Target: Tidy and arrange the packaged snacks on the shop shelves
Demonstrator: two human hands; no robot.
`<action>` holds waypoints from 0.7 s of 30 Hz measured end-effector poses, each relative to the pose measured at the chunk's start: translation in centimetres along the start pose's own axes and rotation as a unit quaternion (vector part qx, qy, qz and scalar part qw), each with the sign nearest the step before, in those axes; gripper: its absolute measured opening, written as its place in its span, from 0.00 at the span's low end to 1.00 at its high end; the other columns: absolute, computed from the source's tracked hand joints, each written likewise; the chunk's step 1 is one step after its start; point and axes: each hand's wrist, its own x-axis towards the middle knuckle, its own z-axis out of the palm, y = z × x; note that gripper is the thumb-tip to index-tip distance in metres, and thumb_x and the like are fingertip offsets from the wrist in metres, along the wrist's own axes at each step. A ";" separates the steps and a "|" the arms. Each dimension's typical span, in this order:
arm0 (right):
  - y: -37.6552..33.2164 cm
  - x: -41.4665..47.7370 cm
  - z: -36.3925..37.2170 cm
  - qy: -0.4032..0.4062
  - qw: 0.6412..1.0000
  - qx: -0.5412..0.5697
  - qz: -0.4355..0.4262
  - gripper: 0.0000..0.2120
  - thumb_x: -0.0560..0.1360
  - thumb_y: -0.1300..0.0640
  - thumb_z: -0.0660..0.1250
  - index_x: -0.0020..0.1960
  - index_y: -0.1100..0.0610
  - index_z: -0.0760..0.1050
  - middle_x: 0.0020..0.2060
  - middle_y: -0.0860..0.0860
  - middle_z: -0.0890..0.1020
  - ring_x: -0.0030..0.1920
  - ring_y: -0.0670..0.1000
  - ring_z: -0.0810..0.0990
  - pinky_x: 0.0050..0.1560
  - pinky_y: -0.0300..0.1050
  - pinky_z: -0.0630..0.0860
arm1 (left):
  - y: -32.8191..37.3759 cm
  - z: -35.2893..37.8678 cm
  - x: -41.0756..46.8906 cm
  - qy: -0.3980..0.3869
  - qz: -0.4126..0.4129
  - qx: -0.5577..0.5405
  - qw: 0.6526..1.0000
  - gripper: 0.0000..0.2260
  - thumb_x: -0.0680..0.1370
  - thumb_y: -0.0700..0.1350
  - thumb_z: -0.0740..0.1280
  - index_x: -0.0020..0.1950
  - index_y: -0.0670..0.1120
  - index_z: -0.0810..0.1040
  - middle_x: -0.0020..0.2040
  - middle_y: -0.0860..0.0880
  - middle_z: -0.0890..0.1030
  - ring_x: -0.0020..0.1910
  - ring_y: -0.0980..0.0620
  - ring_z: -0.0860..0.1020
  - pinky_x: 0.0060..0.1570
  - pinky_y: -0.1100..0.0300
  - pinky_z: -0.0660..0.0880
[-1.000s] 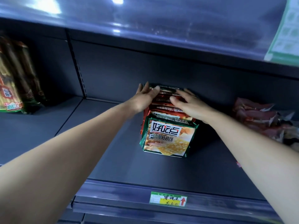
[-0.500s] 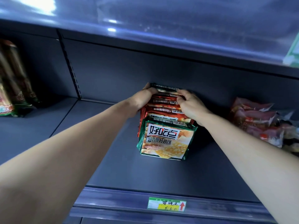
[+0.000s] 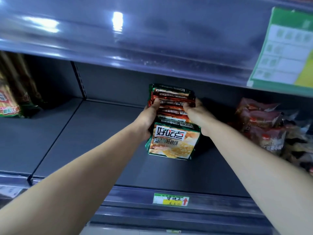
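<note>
Head view: a look down along two bare forearms into a dark grey shop shelf (image 3: 101, 141).
Task's thing: a row of biscuit packs (image 3: 172, 106) stands mid-shelf. The red packs are on edge, one behind another, running toward the back wall. A green biscuit pack (image 3: 172, 141) fronts the row, face out.
Left hand (image 3: 149, 119): grips the row's left flank. Its fingers (image 3: 156, 103) curl over the top edges of the red packs, and the palm lies against the green pack's side.
Right hand (image 3: 198, 116): on the row's right flank, with fingers (image 3: 187, 108) curled and pinching the same red packs.
Right of the row: a slumped heap of red bagged snacks (image 3: 264, 126), well apart.
Left of the row: tall packets (image 3: 11, 95) beyond the shelf divider, well apart.
Below the row: a price label (image 3: 170, 199) on the shelf lip, almost straight under the green pack.
Step in hand: by my reading, squaring the row up and shifting it as one block.
Doing it well: squeeze evenly from both flanks so no pack pops up or twists, and keep the pack bottoms on the shelf. Finish with the green pack's face parallel to the lip, above the label. The rearmost packs sit beyond the fingers, so they may lag or topple.
</note>
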 end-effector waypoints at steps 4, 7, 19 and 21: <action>0.1 -0.2 0.0 0.029 0.999 -0.021 -0.025 0.30 0.81 0.42 0.55 0.79 0.48 0.50 0.72 0.52 0.69 0.65 0.57 0.74 0.61 0.50 0.74 | -0.5 0.4 -0.2 0.014 0.012 -0.004 1.000 0.24 0.80 0.58 0.61 0.70 0.46 0.68 0.56 0.40 0.82 0.48 0.40 0.84 0.34 0.50 0.81; 0.3 -0.4 0.0 0.036 0.999 -0.024 -0.033 0.29 0.81 0.41 0.55 0.78 0.48 0.51 0.72 0.52 0.69 0.66 0.57 0.73 0.61 0.51 0.74 | -0.3 0.4 -0.8 0.031 0.025 0.017 0.999 0.21 0.81 0.56 0.60 0.70 0.46 0.68 0.55 0.41 0.83 0.46 0.42 0.84 0.33 0.53 0.81; 1.0 -4.8 -2.3 0.096 0.980 -0.147 -0.093 0.24 0.80 0.45 0.57 0.74 0.52 0.63 0.71 0.57 0.68 0.71 0.59 0.65 0.68 0.50 0.64 | 0.9 0.8 -4.9 0.146 0.136 0.294 0.935 0.26 0.81 0.60 0.57 0.72 0.44 0.66 0.68 0.44 0.74 0.65 0.44 0.73 0.55 0.56 0.66; 1.3 -5.9 -2.8 0.111 0.970 -0.186 -0.111 0.24 0.79 0.45 0.59 0.73 0.51 0.65 0.70 0.56 0.70 0.69 0.60 0.66 0.67 0.50 0.65 | 1.2 0.7 -6.0 0.160 0.145 0.352 0.911 0.27 0.81 0.59 0.57 0.73 0.43 0.65 0.69 0.42 0.73 0.66 0.42 0.72 0.59 0.55 0.68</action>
